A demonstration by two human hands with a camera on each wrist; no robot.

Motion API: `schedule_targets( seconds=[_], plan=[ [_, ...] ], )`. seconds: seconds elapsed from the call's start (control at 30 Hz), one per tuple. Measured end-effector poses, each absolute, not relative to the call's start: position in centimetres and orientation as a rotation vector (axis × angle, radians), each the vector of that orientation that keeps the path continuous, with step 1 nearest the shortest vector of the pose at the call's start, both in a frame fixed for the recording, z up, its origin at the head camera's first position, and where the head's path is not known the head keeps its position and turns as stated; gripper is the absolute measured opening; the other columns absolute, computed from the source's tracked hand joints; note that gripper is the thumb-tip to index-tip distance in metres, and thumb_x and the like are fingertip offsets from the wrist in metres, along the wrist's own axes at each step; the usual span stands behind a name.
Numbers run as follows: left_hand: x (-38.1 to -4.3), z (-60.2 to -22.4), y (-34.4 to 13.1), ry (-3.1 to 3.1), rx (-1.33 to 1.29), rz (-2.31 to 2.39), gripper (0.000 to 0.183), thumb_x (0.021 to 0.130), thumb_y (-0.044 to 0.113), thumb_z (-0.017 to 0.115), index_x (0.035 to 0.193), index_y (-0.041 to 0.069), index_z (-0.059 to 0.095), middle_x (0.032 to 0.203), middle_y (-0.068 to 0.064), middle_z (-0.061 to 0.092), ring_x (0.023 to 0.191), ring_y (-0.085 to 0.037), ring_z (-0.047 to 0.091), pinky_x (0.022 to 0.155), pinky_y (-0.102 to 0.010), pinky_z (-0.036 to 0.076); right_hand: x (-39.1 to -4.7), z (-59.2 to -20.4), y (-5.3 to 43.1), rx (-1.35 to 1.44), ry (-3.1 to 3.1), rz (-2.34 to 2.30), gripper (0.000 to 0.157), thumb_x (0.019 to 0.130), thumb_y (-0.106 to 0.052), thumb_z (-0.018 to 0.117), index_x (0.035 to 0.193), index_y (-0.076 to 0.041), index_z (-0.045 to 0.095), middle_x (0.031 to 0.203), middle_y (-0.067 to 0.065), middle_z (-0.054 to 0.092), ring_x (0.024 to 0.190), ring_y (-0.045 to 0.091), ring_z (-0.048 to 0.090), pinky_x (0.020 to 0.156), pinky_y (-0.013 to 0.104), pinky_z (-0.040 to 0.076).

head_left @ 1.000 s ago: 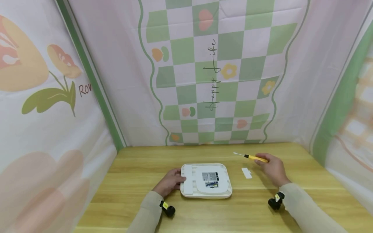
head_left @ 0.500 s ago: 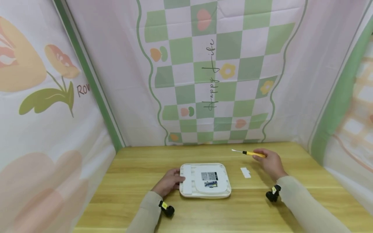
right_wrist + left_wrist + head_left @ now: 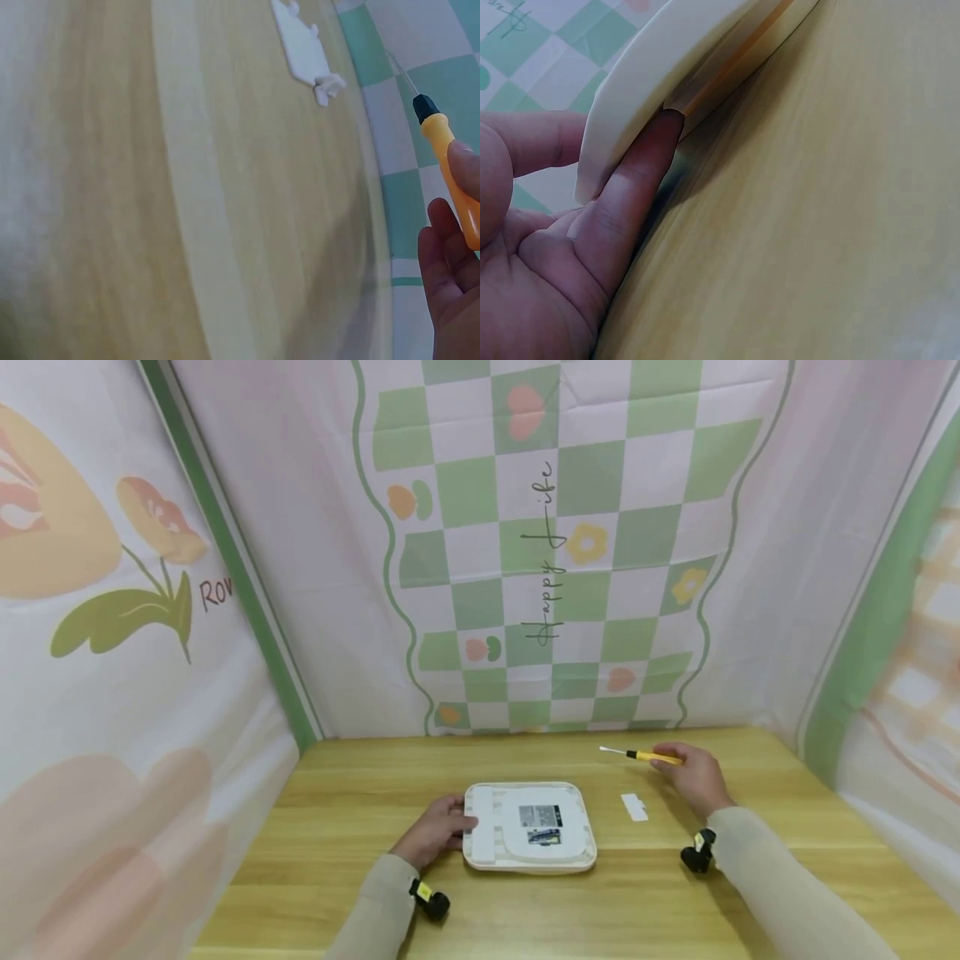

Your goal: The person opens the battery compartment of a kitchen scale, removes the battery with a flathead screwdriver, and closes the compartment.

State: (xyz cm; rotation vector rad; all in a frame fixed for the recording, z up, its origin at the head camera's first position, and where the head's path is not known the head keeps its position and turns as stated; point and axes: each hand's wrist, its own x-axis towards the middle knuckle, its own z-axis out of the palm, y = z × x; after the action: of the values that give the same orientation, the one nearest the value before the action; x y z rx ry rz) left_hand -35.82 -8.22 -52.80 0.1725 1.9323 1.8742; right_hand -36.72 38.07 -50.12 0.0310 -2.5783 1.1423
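A white rounded-square device (image 3: 549,853) lies back side up on the table, with a grey label (image 3: 540,815) and an uncovered battery compartment (image 3: 544,837) holding batteries. My left hand (image 3: 432,833) grips its left edge, thumb on top and fingers underneath. In the left wrist view a finger (image 3: 641,172) reaches under the rim. My right hand (image 3: 699,779) holds a screwdriver (image 3: 658,758) by its yellow handle above the table, the metal tip pointing left. Below the screwdriver lies a small white battery cover (image 3: 633,807) with tabs, also in the right wrist view.
The wooden table (image 3: 360,793) ends at a patterned cloth backdrop (image 3: 525,610), with more cloth on both sides. Each wrist carries a small black camera, the left one (image 3: 431,902) near the device's front left corner.
My right hand has moved slightly back and to the left with the screwdriver. The left hand and the device stay put.
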Motion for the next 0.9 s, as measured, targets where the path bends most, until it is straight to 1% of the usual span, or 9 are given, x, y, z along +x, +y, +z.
schedule_targets(
  seconds=[0.1, 0.27, 0.7, 0.9],
  plan=[
    [-35.7, -52.6, -8.2, 1.931, 0.172, 1.876, 0.057, 0.092, 0.012, 0.067, 0.14, -0.004, 0.042, 0.113, -0.011, 0.063, 0.094, -0.025, 0.064, 0.075, -0.038, 0.057, -37.1, -50.5, 38.2, 0.042, -2.583, 1.127, 0.041, 0.095, -0.031, 0.066, 0.12, 0.0, 0.064, 0.121, 0.024, 0.062, 0.112, 0.044, 0.053, 0.089, 0.056, 0.043],
    [-35.4, -52.4, -8.2, 1.934, 0.183, 1.876, 0.056, 0.093, 0.012, 0.066, 0.14, -0.004, 0.041, 0.113, -0.012, 0.063, 0.094, -0.024, 0.064, 0.075, -0.038, 0.057, -37.7, -51.0, 38.3, 0.052, -2.585, 1.098, 0.038, 0.094, -0.028, 0.067, 0.118, 0.002, 0.065, 0.12, 0.025, 0.063, 0.114, 0.046, 0.052, 0.093, 0.059, 0.04],
    [-35.7, -52.8, -8.2, 1.911, 0.19, 1.899, 0.055, 0.092, 0.01, 0.066, 0.14, -0.005, 0.042, 0.112, -0.012, 0.064, 0.094, -0.025, 0.065, 0.076, -0.038, 0.057, -38.3, -51.6, 38.4, 0.036, -2.619, 1.033, 0.038, 0.094, -0.03, 0.066, 0.116, 0.001, 0.066, 0.118, 0.024, 0.063, 0.111, 0.047, 0.053, 0.092, 0.059, 0.04],
    [-35.5, -52.6, -8.2, 1.916, 0.204, 1.894, 0.057, 0.092, 0.009, 0.065, 0.141, -0.006, 0.04, 0.112, -0.012, 0.065, 0.093, -0.025, 0.065, 0.075, -0.038, 0.057, -38.6, -51.9, 38.7, 0.046, -2.631, 1.0, 0.035, 0.094, -0.028, 0.067, 0.115, 0.0, 0.067, 0.116, 0.023, 0.065, 0.108, 0.046, 0.055, 0.09, 0.059, 0.04]
  ],
)
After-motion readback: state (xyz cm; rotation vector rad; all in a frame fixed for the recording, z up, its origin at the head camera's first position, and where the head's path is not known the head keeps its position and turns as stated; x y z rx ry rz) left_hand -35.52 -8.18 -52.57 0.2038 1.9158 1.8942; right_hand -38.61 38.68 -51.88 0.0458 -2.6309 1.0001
